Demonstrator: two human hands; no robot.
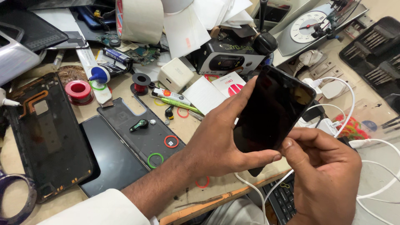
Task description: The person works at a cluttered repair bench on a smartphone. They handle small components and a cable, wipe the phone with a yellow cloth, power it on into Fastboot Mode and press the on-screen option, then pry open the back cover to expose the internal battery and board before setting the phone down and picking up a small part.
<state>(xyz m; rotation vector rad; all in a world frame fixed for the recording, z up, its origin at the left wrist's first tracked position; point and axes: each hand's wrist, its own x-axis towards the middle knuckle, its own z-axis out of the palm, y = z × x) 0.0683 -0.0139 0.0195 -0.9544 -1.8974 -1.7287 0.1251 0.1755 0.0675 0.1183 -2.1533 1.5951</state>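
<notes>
My left hand (pixel 216 141) grips a black smartphone (pixel 273 110) by its left edge, thumb along the bottom and index finger up the side, holding it tilted above the workbench edge. My right hand (pixel 323 175) is at the phone's lower right corner, thumb pressed on the dark glass. The screen is off. A white cable (pixel 266 196) hangs just under the phone and both hands; whether it is plugged into the phone is hidden.
On the bench lie a phone back cover (pixel 143 135) with coloured rubber rings, a dark glass panel (pixel 112 160) and a tablet shell (pixel 46 133). Tape rolls (pixel 79 91), a glue tube, a white charger block (pixel 175 75), a boxed tool and papers crowd the back. White cables and a tool rack (pixel 375 46) are at right.
</notes>
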